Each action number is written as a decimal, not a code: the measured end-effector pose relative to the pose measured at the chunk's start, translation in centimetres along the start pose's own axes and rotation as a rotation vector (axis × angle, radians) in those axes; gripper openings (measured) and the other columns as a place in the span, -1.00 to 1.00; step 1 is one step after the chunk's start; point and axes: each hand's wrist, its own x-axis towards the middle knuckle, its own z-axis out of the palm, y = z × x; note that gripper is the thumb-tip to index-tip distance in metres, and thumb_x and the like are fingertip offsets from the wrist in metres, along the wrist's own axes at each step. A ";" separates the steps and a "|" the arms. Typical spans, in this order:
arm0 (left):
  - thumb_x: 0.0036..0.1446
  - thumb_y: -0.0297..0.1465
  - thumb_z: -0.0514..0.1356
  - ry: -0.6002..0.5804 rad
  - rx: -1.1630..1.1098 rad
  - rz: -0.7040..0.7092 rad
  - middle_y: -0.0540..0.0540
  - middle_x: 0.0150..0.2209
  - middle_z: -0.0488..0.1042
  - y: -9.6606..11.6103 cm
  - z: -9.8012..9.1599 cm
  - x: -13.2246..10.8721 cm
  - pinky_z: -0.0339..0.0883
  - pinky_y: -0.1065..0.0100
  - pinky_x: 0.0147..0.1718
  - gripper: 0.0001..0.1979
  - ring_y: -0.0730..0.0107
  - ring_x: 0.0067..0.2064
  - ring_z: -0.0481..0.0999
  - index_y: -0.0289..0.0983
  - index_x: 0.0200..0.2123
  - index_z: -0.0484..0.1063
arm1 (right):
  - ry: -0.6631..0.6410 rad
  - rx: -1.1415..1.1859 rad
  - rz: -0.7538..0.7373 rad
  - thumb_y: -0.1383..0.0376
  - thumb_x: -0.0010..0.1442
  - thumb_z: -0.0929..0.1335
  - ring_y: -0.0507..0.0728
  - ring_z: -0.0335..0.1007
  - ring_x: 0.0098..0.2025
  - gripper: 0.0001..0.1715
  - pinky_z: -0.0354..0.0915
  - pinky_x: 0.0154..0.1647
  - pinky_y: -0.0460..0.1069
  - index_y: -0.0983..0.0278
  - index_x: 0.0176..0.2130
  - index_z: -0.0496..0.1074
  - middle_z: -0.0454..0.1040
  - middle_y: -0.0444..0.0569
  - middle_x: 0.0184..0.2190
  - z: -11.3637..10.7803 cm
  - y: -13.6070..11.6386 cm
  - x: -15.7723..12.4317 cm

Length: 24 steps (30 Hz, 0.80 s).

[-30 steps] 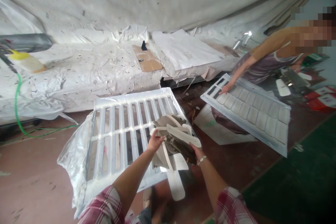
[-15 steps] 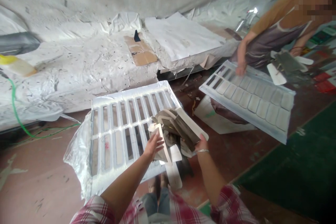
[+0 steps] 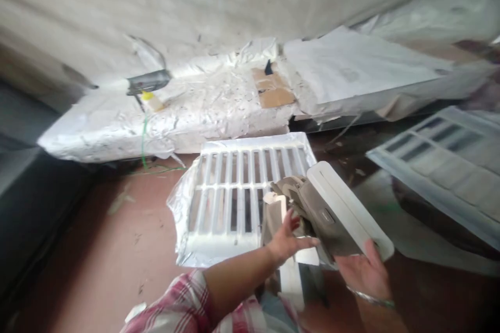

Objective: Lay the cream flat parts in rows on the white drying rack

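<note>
My right hand point(image 3: 365, 273) grips the near end of a brown bag-like piece point(image 3: 330, 216) edged by a long white strip with rounded ends point(image 3: 349, 208). The thumb lies on the strip and the fingers are underneath. A small oblong tag or slot shows on the brown surface. My left hand point(image 3: 287, 242) is just left of it, fingers spread, above more brown pieces point(image 3: 273, 218) with white edging. These pieces lie bunched at the right side of a white slatted frame point(image 3: 230, 184). Whether the left fingertips touch them I cannot tell.
Behind the frame runs a bench covered in white sheeting point(image 3: 219, 114), with cardboard point(image 3: 275, 93), a yellow-capped bottle point(image 3: 152, 101) and a grey tool point(image 3: 148, 81). A green hose point(image 3: 144, 140) hangs to the floor. A second slatted frame point(image 3: 437, 140) stands at right.
The view has swung left, so the co-worker is mostly out of sight. My right hand has lifted and turned a brown piece with its white strip. My left hand has come off the pieces, fingers spread.
</note>
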 end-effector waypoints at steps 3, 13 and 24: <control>-0.31 -0.26 0.48 -0.106 -0.261 0.015 -0.37 -0.01 0.43 0.9 -1.9 -0.7 0.30 0.05 0.04 -0.23 0.02 0.01 0.45 -0.40 0.02 0.37 | -0.050 -0.017 0.175 -0.04 0.14 0.27 0.29 0.20 0.22 -0.34 0.13 0.21 0.33 0.07 0.19 0.26 0.34 0.00 0.15 4.7 1.7 -2.1; -0.24 -0.30 0.44 0.109 0.024 -0.015 -0.16 -0.30 0.54 1.9 -22.3 -6.5 0.38 0.30 -0.20 -0.57 0.34 -0.30 0.49 -0.43 -0.28 0.52 | -0.493 -0.704 0.454 -0.21 -0.17 0.41 0.36 0.15 0.24 0.29 0.21 0.13 0.26 0.21 0.32 -0.12 0.08 0.24 0.28 11.6 12.1 1.2; -0.20 -0.18 0.39 0.111 0.165 -0.044 -0.15 -0.45 0.51 2.7 -39.6 -6.9 0.40 0.18 -0.19 -0.65 0.18 -0.29 0.50 -0.36 -0.44 0.56 | -0.745 -1.660 -0.225 0.33 -0.13 0.37 0.36 0.31 0.06 -0.19 0.24 0.11 0.26 0.40 0.13 0.18 0.37 0.25 0.02 26.4 27.2 7.1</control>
